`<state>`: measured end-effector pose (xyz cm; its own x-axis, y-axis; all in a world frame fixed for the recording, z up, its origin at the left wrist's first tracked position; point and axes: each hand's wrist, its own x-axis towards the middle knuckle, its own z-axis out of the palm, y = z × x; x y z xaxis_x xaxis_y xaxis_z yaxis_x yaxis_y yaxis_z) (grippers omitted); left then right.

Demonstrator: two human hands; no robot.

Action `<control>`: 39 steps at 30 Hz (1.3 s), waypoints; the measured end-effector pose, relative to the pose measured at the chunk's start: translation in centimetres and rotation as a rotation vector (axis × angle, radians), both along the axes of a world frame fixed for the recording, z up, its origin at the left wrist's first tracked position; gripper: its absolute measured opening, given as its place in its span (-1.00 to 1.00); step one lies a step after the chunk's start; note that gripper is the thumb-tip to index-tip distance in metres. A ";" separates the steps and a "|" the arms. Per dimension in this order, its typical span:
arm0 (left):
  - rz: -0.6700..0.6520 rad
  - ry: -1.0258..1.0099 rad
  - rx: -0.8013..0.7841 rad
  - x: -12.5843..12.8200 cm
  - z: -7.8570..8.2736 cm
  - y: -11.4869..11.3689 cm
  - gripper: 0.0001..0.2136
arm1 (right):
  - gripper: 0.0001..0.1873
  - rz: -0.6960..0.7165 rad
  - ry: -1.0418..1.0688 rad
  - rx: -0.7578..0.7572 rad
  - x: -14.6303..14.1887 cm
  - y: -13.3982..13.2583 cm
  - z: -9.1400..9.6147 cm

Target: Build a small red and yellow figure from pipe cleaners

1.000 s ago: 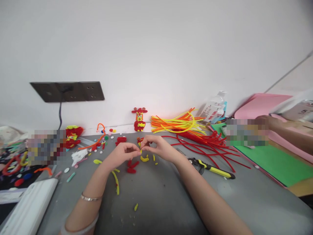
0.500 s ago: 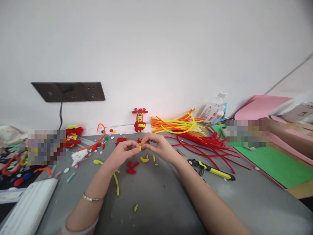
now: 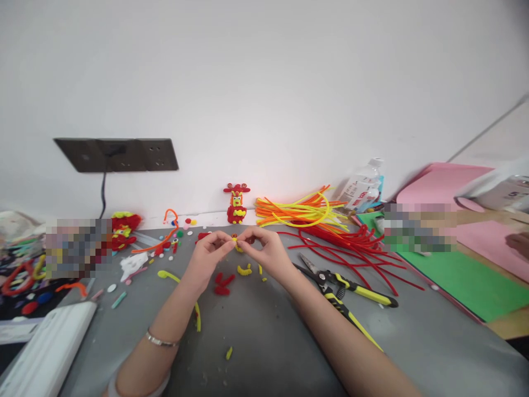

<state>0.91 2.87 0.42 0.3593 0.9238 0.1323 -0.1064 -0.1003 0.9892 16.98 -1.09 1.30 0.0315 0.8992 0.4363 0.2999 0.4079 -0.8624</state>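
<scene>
My left hand (image 3: 209, 259) and my right hand (image 3: 266, 253) meet over the grey table, thumbs and forefingers pinched together. Between the fingertips is a small yellow pipe cleaner piece (image 3: 238, 248), mostly covered by the fingers. Just below the hands lie a curled yellow pipe cleaner piece (image 3: 244, 271) and several folded red pieces (image 3: 222, 284). Behind them, a red and yellow pipe cleaner figure (image 3: 237, 205) with a wide red hat leans upright against the wall. A longer yellow pipe cleaner (image 3: 198, 317) passes partly under my left forearm.
Wire cutters (image 3: 359, 289) with black and yellow handles lie open beside my right forearm. Behind are orange and yellow pipe cleaners (image 3: 297, 210), red ones (image 3: 351, 248) and a clear bottle (image 3: 363, 184). Green paper (image 3: 475, 281) lies right, near another person's hand (image 3: 518, 245); a white case (image 3: 53, 347) lies left.
My fingertips have drawn slightly closer around the yellow piece. My right forearm has shifted, uncovering more of the wire cutters. The other person's hand has pulled back to the right.
</scene>
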 end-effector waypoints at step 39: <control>0.126 0.056 -0.014 -0.2 -0.3 0.0 -0.81 | -0.93 0.001 -0.061 0.018 0.3 0.0 0.1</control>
<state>0.69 2.85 0.16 0.2468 0.9637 0.1022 -0.0383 -0.0957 0.9947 17.30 -1.04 1.44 0.0032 0.8914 0.4532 0.3514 0.4233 -0.8351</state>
